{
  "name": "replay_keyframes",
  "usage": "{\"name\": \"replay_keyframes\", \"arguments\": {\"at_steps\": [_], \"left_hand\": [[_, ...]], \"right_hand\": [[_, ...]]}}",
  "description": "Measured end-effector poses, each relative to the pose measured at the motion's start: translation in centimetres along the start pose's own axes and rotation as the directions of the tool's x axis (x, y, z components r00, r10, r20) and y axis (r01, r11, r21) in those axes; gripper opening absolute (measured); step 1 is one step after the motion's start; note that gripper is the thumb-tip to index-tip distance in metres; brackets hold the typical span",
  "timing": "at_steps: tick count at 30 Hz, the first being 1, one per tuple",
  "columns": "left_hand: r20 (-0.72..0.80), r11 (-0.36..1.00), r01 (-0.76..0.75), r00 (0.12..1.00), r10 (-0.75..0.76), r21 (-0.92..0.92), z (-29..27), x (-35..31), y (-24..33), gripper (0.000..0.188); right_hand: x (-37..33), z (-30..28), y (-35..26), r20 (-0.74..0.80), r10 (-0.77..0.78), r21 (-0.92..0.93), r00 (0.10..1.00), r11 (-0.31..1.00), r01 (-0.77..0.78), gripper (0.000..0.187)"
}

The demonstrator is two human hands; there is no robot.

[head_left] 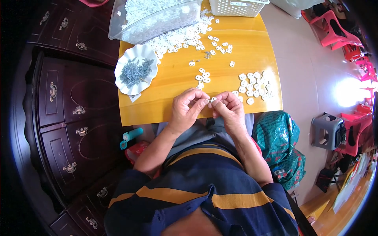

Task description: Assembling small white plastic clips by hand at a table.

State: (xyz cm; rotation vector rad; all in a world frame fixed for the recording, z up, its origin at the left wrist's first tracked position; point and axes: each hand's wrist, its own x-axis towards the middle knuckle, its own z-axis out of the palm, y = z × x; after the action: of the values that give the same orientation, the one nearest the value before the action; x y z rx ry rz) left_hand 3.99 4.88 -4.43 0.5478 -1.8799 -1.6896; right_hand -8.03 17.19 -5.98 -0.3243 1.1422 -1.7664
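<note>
My left hand (186, 109) and my right hand (230, 113) meet above the table's near edge, fingertips almost touching. A small white plastic piece with holes (213, 99) is pinched between my right thumb and fingers. The left thumb and forefinger press together right beside it; whatever they grip is too small to make out. Just beyond my hands lies a little cluster of similar white pieces (203, 76). A larger group of white pieces (256, 87) spreads over the right side. On the left stands a scalloped white dish (150, 82) holding many small metal screws (136, 72).
A clear plastic bin (115, 25) full of white pieces stands at the far left of the wooden table (173, 78), with a spilled heap (177, 41) before it. Behind is a white perforated basket (236, 10). Dark drawers (59, 94) flank the left; a green bag (277, 137) sits right.
</note>
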Motion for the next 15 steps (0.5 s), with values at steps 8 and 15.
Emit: {"name": "replay_keyframes", "arguments": {"at_steps": [8, 15], "left_hand": [[0.006, 0.998, -0.025, 1.0, 0.024, 0.055, -0.12, 0.2, 0.36, 0.002], [0.028, 0.996, -0.046, 0.999, 0.044, 0.071, -0.25, 0.38, 0.35, 0.002]], "right_hand": [[-0.07, 0.16, -0.21, -0.007, 0.019, -0.023, 1.0, 1.0, -0.019, 0.003], [0.03, 0.1, -0.23, -0.004, 0.017, -0.033, 1.0, 0.999, -0.017, 0.003]]}}
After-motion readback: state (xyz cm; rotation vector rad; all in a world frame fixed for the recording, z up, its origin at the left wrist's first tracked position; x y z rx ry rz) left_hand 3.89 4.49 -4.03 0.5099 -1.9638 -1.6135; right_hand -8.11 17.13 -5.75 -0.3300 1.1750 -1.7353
